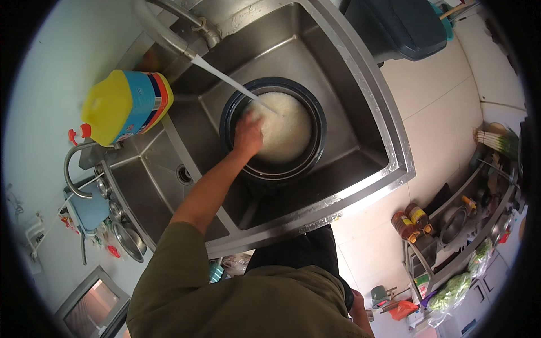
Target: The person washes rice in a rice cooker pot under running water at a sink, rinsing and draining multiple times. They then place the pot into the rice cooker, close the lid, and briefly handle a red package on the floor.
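Observation:
My left hand [248, 134] reaches into a dark round pot [320, 131], at the left side of the white rice [287, 135] in cloudy water. Its fingers are blurred and partly hidden at the rice, so their grip is unclear. The pot stands in the large stainless steel sink basin [279, 59]. From the metal tap spout [173, 42], a stream of water [228, 80] runs into the rice. My right hand [357, 301] hangs low beside my body at the bottom of the view, its fingers partly hidden.
A yellow plastic jug [107, 107] stands at the sink's left end, near a second curved tap [69, 164]. The smaller basin [148, 181] has a drain. A dark bin [401, 29] stands beyond the sink. At right, a metal rack [456, 262] holds bottles, a bowl and bagged greens.

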